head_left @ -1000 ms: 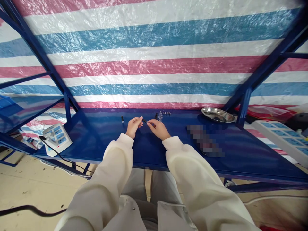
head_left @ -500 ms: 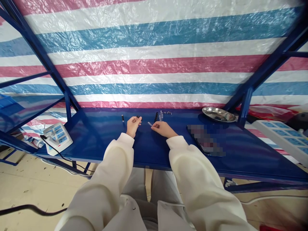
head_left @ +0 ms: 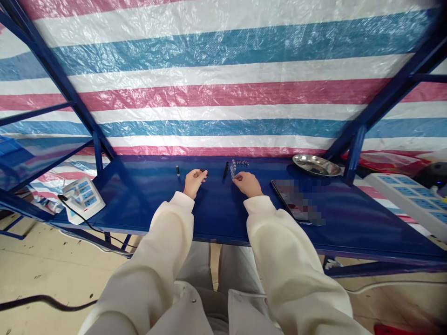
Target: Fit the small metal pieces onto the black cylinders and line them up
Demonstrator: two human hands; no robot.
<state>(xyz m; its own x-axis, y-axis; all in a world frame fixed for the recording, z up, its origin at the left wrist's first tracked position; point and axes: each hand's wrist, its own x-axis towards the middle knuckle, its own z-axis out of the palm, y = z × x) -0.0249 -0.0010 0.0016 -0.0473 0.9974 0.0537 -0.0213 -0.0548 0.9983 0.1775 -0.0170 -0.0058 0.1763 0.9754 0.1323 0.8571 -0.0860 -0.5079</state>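
My left hand (head_left: pixel 194 184) is closed in a pinch above the table, with a small black piece (head_left: pixel 202 170) showing at its fingertips. To its left a small black cylinder with a pale lower end (head_left: pixel 178 170) stands upright on the table. My right hand (head_left: pixel 248 184) pinches at the near end of a row of small clear tubes (head_left: pixel 233 166); its fingers mostly cover the tube they grip. Just left of that row runs a line of small black pieces (head_left: pixel 226 169). Behind the right hand lie several small shiny metal parts (head_left: pixel 242 163).
A phone (head_left: pixel 293 202) lies right of my right hand on the blue table (head_left: pixel 223 218). The shiny metal dish (head_left: pixel 317 165) is at the back right. Power strips stand at the left end (head_left: pixel 83 200) and far right (head_left: pixel 408 200). Striped sheeting (head_left: pixel 223 97) hangs behind.
My right hand has moved right, from in front of the black pieces to the clear tubes' row. The clear tube that stuck out from its fingertips no longer shows there. My left hand stays nearly still.
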